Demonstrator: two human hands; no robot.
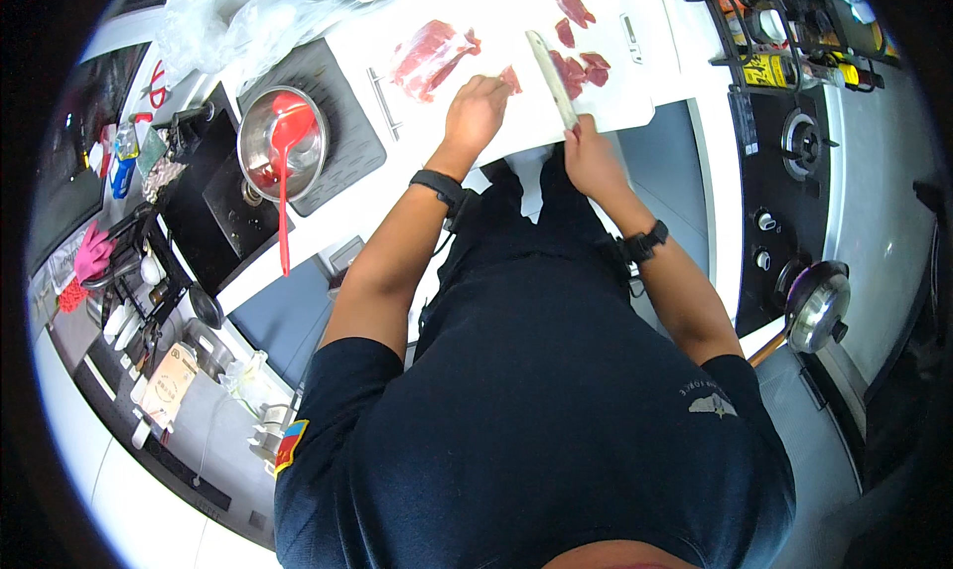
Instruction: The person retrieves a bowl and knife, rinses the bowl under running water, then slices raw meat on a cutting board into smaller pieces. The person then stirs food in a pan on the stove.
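On a white cutting board (629,115) lie pieces of raw red meat. My left hand (479,106) rests with its fingertips on a small meat piece (511,80). A larger chunk of raw meat (432,59) lies just beyond and to the left of that hand. My right hand (592,156) grips the handle of a kitchen knife (551,77), whose blade points away from me over the board. Right of the blade are several cut pieces of meat (572,75), with a longer strip (573,7) farther back.
At left, a steel bowl (319,152) holding a red ladle (290,126) stands on a grey mat (350,141), beside a dark sink (216,219). Plastic bags (260,33) lie behind. A gas hob (782,219), a lidded pan (819,308) and a bottle rack (797,40) are at right.
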